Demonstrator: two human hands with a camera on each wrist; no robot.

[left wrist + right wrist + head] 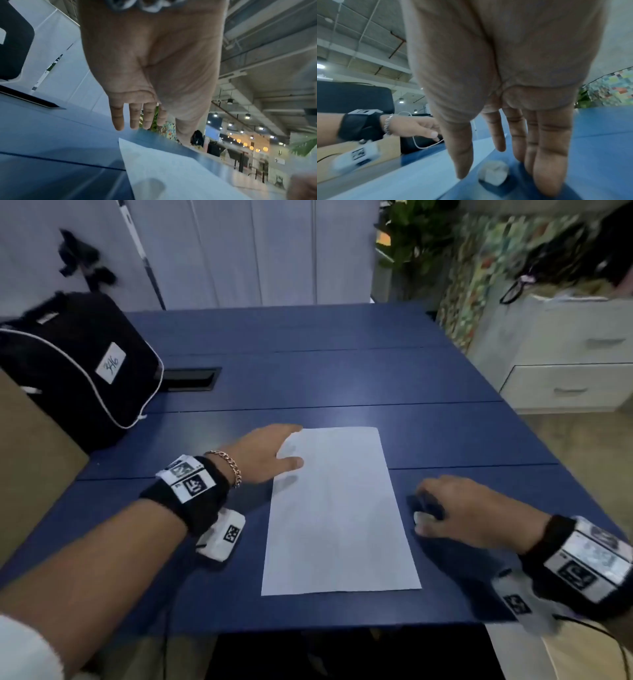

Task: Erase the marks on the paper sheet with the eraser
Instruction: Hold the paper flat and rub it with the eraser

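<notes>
Just beside the paper sheet's right edge, a small whitish eraser lies on the blue table, not yet gripped. Directly over it hovers the right hand, fingers straight and spread, holding nothing. At the sheet's far left corner the left hand hangs relaxed, thumb over the paper; contact is unclear. Any marks are too faint to make out. Unpinned, the sheet could slide or crumple under rubbing.

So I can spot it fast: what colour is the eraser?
White, on the blue table; the eraser shows best in the right wrist view.
</notes>
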